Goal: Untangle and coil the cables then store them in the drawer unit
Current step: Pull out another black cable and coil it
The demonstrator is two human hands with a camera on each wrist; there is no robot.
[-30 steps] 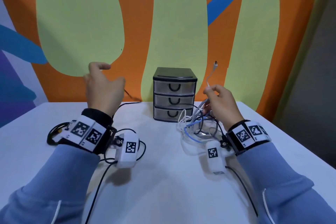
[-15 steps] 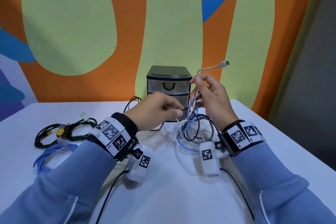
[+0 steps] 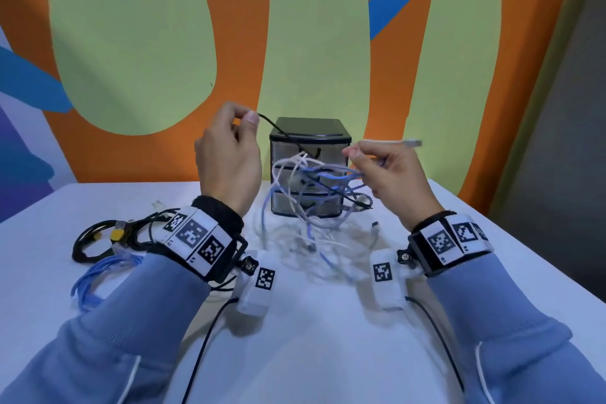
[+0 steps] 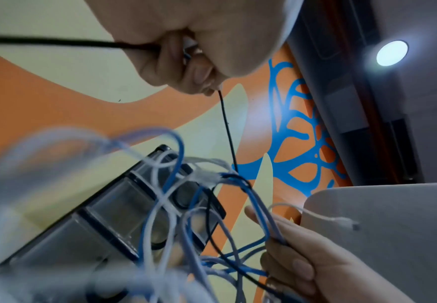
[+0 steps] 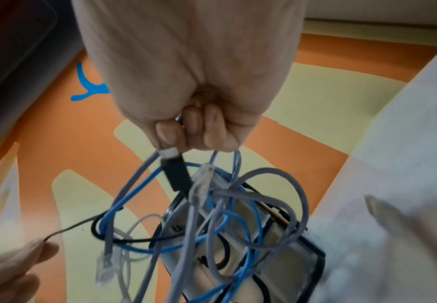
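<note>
A: Describe the supporting surface.

B: A white desk point(image 3: 311, 338), with its far edge against a painted wall.

A: What rests at the far edge?

B: A three-drawer unit point(image 3: 310, 167), black top and clear drawers, at the middle of that edge.

A: And toward the left edge?

B: A black cable bundle point(image 3: 95, 239) with a yellow connector. A coiled blue cable point(image 3: 95, 279) lies just beside it, on the near side.

A: In front of the drawer unit?

B: The lower loops of a white and blue cable tangle point(image 3: 308, 239) lie on the desk; the upper part is lifted clear.
</note>
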